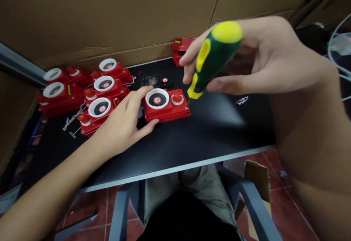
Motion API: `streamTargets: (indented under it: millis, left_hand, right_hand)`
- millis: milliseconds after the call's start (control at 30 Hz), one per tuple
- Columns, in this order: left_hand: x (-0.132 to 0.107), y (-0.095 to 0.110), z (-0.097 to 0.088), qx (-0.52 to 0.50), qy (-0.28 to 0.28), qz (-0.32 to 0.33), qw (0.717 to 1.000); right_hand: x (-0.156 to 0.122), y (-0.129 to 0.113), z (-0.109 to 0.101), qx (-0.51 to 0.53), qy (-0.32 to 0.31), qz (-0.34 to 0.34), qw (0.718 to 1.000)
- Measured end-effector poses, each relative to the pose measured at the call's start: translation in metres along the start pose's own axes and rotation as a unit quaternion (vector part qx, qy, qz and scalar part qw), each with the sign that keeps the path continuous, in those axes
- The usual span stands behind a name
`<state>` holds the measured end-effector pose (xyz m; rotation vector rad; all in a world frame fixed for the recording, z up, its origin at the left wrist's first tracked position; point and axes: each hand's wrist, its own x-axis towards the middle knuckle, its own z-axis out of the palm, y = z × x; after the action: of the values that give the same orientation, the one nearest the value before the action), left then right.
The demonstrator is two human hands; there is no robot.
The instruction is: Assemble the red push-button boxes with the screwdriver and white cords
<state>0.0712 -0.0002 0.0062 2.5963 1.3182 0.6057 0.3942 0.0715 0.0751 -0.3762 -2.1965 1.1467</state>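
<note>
Right hand [276, 54]: thumb and fingers clamped on the handle of a green-and-yellow screwdriver [216, 62]. No lettering is legible on the handle. Its long axis slants, butt up and right, blade down and left.

Left hand [127, 122]: clamped around the left end of a red housing [170, 115], thumb against the near side, index finger at the far side. The housing lies on the black tabletop [170, 146] between the two hands, its long axis running left to right. Its white ring [157, 90] faces up beside the left fingers; its red dome [177, 99] sits toward the right hand. The blade tip appears to meet the housing's near right corner, though blur leaves contact uncertain. A round red-and-white label [157, 100] sits inside the ring, print too small to read.

Left of and beyond the left hand: five similar red units [105, 87], rings upward; one bears a yellow label [69, 89], unreadable. Beyond the left fingertips: loose debris [150, 80] and a black part [165, 82]. Past the right fingertips: another red item [183, 44], partly hidden.
</note>
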Motion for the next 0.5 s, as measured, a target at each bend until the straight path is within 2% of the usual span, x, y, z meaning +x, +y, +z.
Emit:
streamTargets:
  millis: [200, 333, 500]
  left_hand:
    - [0.0, 0.0008, 0.0004, 0.001, 0.006, 0.009, 1.0]
    - [0.0003, 0.002, -0.0003, -0.001, 0.003, 0.001, 1.0]
    - [-0.0001, 0.0015, -0.0004, 0.0, 0.002, -0.001, 1.0]
  right_hand:
    - [-0.0028, 0.0008, 0.002, -0.039, 0.026, 0.019, 0.999]
    - [-0.0021, 0.0023, 0.0038, -0.03, 0.035, 0.009, 0.999]
    - [-0.0002, 0.0023, 0.0051, -0.027, 0.064, 0.032, 0.997]
